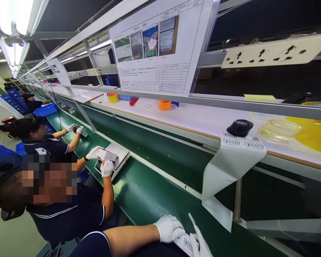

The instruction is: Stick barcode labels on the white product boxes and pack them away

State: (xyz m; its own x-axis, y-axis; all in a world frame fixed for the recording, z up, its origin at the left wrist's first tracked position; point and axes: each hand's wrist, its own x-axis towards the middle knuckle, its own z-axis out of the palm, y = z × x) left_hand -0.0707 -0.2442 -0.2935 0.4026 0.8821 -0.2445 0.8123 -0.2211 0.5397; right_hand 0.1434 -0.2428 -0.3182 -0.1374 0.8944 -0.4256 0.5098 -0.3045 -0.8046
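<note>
At the bottom edge, my left hand (169, 228) in a white glove rests with curled fingers on one end of a small white box (186, 243) with barcode labels. My gloved right hand (201, 244) is at the other end, partly cut off by the frame. One of its fingers touches the box beside the barcode. A narrow white strip (192, 218), which looks like a label, sticks up from the tip of another finger. The box lies low over the near edge of the green bench (149, 200); its underside is hidden.
A long sheet of barcode labels (222, 178) hangs off the shelf under a black round object (240, 127). Clear tape (279, 129) and an orange ring (164, 105) sit on the shelf. Left, a co-worker holds a white box (106, 155) above a scale (121, 157); others work farther off.
</note>
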